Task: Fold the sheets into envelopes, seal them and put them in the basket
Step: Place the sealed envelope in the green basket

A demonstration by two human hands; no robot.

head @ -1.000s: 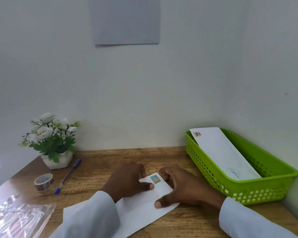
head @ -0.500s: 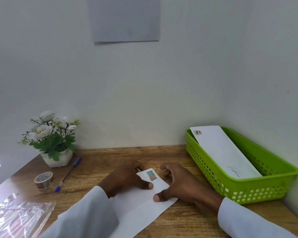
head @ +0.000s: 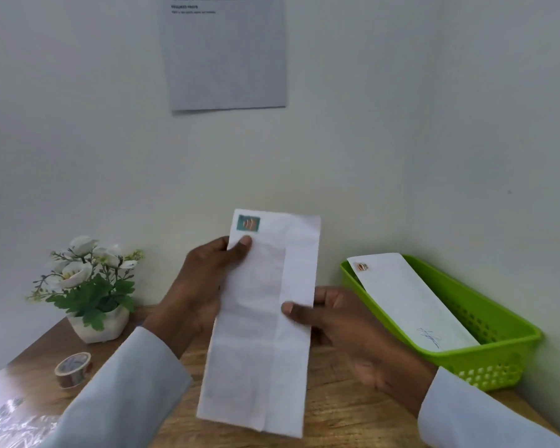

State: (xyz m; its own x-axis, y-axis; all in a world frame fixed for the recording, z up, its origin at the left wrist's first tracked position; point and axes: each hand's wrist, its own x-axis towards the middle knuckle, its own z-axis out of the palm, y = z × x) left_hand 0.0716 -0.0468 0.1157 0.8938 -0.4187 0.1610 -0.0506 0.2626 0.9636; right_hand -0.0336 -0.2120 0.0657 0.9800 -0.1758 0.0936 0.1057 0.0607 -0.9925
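One stamped envelope [head: 411,302] already lies in the green basket [head: 505,344]. Both hands, left hand [head: 204,286] and right hand [head: 340,321], pinch a second folded, stamped envelope [head: 262,321] upright above the desk [head: 343,412]; it seems ready to be put in.

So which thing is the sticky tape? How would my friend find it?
Start at the white pot of white flowers at the back left of the wooden table. Just in front of it lies a small round roll of patterned tape. It is the only ring-shaped thing there, lying flat.
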